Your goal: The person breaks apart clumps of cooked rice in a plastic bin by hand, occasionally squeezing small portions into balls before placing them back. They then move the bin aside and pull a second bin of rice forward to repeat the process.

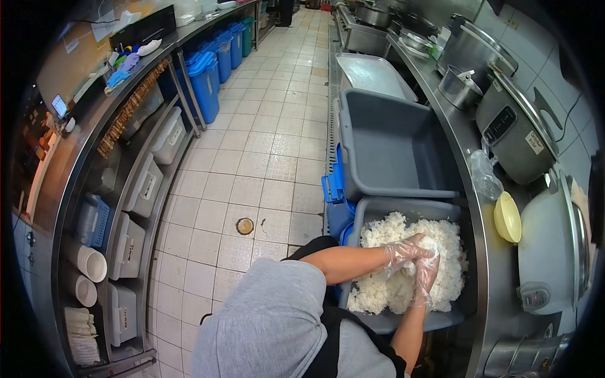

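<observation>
White cooked rice (pixel 394 290) fills much of a grey plastic tub (pixel 384 324) at the lower right. Both hands wear clear plastic gloves and meet above the rice. My left hand (pixel 407 251) reaches in from the left, its fingers curled around a clump of rice (pixel 430 244). From below comes my right hand (pixel 426 274), cupped against the same clump and touching the left one. The fingers partly cover the clump.
Behind the rice tub stands another grey tub (pixel 394 148). A steel counter (pixel 463 142) on the right holds rice cookers (pixel 520 129) and a yellow bowl (pixel 507 217). Shelves with lidded boxes (pixel 146 187) line the left; blue bins (pixel 203 85) stand beyond.
</observation>
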Tool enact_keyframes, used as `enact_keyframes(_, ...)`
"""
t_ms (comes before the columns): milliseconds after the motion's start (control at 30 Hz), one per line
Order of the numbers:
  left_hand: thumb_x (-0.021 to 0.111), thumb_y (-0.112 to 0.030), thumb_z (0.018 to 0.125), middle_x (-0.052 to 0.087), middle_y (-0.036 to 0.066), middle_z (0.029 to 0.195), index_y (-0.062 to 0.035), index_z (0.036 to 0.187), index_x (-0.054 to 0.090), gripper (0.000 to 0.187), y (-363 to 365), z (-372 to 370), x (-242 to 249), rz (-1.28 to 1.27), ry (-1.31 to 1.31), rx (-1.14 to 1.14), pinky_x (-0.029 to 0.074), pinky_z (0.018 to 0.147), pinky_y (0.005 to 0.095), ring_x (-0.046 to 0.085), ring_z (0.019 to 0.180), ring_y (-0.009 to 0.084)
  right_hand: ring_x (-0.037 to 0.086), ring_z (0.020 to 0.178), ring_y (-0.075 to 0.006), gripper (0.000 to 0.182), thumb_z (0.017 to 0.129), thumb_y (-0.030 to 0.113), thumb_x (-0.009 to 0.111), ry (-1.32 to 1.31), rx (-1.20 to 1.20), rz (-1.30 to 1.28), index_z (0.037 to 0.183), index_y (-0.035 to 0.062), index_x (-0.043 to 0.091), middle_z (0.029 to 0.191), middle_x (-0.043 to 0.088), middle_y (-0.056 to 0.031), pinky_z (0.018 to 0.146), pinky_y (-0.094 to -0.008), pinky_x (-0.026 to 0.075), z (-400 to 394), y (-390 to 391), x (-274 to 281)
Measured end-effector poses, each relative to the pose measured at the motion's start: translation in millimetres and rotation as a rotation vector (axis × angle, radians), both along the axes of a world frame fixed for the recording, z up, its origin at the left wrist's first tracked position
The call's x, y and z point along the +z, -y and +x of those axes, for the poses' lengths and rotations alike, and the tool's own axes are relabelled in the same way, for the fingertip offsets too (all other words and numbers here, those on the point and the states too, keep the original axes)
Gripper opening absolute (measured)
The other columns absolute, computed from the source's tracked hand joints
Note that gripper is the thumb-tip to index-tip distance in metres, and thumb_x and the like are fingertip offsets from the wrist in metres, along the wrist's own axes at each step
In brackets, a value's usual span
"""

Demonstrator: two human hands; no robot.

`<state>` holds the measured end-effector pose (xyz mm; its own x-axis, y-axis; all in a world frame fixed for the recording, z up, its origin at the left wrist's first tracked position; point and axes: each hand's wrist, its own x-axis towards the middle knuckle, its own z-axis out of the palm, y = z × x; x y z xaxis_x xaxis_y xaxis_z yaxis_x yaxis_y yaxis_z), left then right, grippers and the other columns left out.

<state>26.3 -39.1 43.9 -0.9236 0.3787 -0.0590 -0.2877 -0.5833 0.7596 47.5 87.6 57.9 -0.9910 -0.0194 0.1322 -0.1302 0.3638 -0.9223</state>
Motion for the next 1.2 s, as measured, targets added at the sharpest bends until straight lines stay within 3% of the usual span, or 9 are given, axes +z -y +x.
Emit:
enact_keyframes(200, 0.077, -0.026, 0.073, 0.058, 0.016, 0.117, 0.0049, 0.137, 0.033, 0.083, 0, -5, -1, -0.395, -0.033, 0.129, 0.048, 0.086, 0.0310, 0.057, 0.107, 0.0221, 0.057, 0.091, -0.0170, 0.051, 0.078, 0.003, 0.065, -0.052, 0.037, -0.143, 0.125, -0.0041, 0.046, 0.108, 0.060, -0.0093, 0.081, -0.0275, 0.046, -10, -17, -21)
enact_keyframes(400, 0.075, -0.034, 0.074, 0.050, 0.017, 0.130, -0.0036, 0.144, 0.025, 0.092, -4, -12, -20, -0.142, -0.239, -0.062, 0.036, 0.101, 0.0348, 0.046, 0.122, 0.0259, 0.053, 0.103, -0.0177, 0.058, 0.080, 0.000, 0.059, -0.060, 0.041, -0.055, 0.134, 0.0009, 0.040, 0.118, 0.055, -0.0114, 0.089, -0.0278, 0.042, -3, -27, -14)
enact_keyframes(467, 0.076, -0.037, 0.074, 0.047, 0.016, 0.133, -0.0054, 0.145, 0.023, 0.094, 7, -5, 3, -0.052, -0.121, -0.122, 0.032, 0.104, 0.0379, 0.040, 0.126, 0.0259, 0.045, 0.116, -0.0183, 0.073, 0.080, 0.004, 0.062, 0.084, 0.305, -0.387, 0.144, 0.0065, 0.027, 0.133, 0.044, -0.0106, 0.097, -0.0280, 0.035, 14, -20, 18)
enact_keyframes(533, 0.078, -0.042, 0.072, 0.042, 0.013, 0.138, -0.0065, 0.142, 0.029, 0.093, 17, 4, 19, 0.050, 0.192, -0.147, 0.027, 0.106, 0.0460, 0.030, 0.132, 0.0263, 0.041, 0.119, -0.0184, 0.078, 0.080, 0.006, 0.062, 0.220, 0.280, -0.520, 0.146, 0.0091, 0.021, 0.137, 0.039, -0.0093, 0.099, -0.0281, 0.033, 20, -16, 28)
enact_keyframes(600, 0.078, -0.041, 0.072, 0.044, 0.013, 0.136, -0.0062, 0.139, 0.034, 0.087, 30, 25, 47, 0.010, 0.138, -0.121, 0.028, 0.105, 0.0446, 0.033, 0.131, 0.0255, 0.038, 0.123, -0.0177, 0.079, 0.083, 0.008, 0.063, 0.532, 0.157, -0.509, 0.148, 0.0121, 0.019, 0.141, 0.034, -0.0074, 0.101, -0.0286, 0.031, 24, -12, 41)
enact_keyframes(767, 0.078, -0.030, 0.073, 0.061, 0.009, 0.111, -0.0041, 0.122, 0.052, 0.061, -2, -16, -11, -0.459, -0.161, -0.081, 0.042, 0.093, 0.0326, 0.057, 0.103, 0.0199, 0.049, 0.114, -0.0163, 0.071, 0.086, 0.007, 0.065, 0.115, 0.381, -0.449, 0.145, 0.0111, 0.027, 0.127, 0.050, -0.0069, 0.092, -0.0272, 0.044, 14, -8, 9)
enact_keyframes(800, 0.078, -0.028, 0.073, 0.063, 0.009, 0.104, -0.0032, 0.116, 0.055, 0.055, 0, -11, -7, -0.345, -0.188, -0.053, 0.047, 0.086, 0.0309, 0.059, 0.095, 0.0190, 0.049, 0.114, -0.0166, 0.068, 0.085, 0.005, 0.065, 0.064, 0.330, -0.391, 0.143, 0.0085, 0.030, 0.127, 0.050, -0.0074, 0.093, -0.0282, 0.043, 16, -6, 9)
enact_keyframes(900, 0.080, -0.026, 0.072, 0.063, 0.008, 0.102, -0.0022, 0.113, 0.057, 0.053, -3, -9, 3, -0.254, -0.235, -0.029, 0.047, 0.084, 0.0324, 0.059, 0.094, 0.0183, 0.048, 0.115, -0.0166, 0.057, 0.085, 0.006, 0.065, -0.035, 0.223, -0.320, 0.136, 0.0019, 0.039, 0.128, 0.050, -0.0082, 0.095, -0.0295, 0.043, 5, -14, -6)
enact_keyframes(1200, 0.064, -0.037, 0.084, 0.066, 0.014, 0.097, -0.0054, 0.109, 0.062, 0.040, -26, -21, 22, -0.833, -0.598, 0.122, 0.047, 0.081, 0.0344, 0.062, 0.091, 0.0255, 0.056, 0.101, -0.0162, 0.046, 0.082, 0.002, 0.067, -0.162, -0.088, -0.499, 0.124, -0.0022, 0.050, 0.115, 0.058, -0.0080, 0.087, -0.0282, 0.047, -22, -51, -37)
